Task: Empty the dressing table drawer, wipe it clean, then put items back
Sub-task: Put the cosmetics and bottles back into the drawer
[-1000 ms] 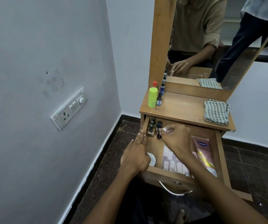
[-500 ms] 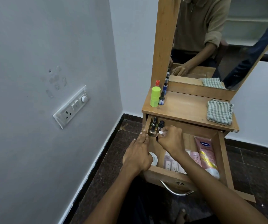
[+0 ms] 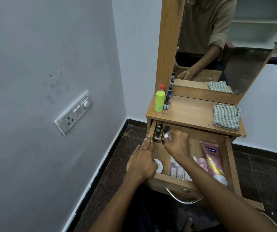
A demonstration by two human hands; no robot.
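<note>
While the drawer (image 3: 231, 166) of the wooden dressing table (image 3: 189, 113) stands pulled out, the right hand (image 3: 176, 144) reaches into its far left corner with fingers curled, pinching a small white-capped bottle (image 3: 166, 136) at the fingertips. Just left of that pinch, a cluster of small dark bottles (image 3: 158, 131) stands upright against the drawer's left wall, and a dark-capped bottle (image 3: 166, 128) rises just behind the fingertips. The left hand (image 3: 142, 161) lies along the drawer's left edge, nearer the person than the pinch, its fingers straight and resting on the wood, gripping nothing. Partly under that hand sits a round white jar (image 3: 158, 165). To the right of the right wrist lie flat sachets (image 3: 177, 169), and farther right a pink tube (image 3: 213, 163) lies along the drawer's right side. Above the grip, on the tabletop, a green canister (image 3: 159, 101) stands beside a red-capped bottle (image 3: 162, 87) and two blue bottles (image 3: 167, 103); a folded striped cloth (image 3: 226, 116) lies far to the right. A mirror (image 3: 226, 39) rises behind.
</note>
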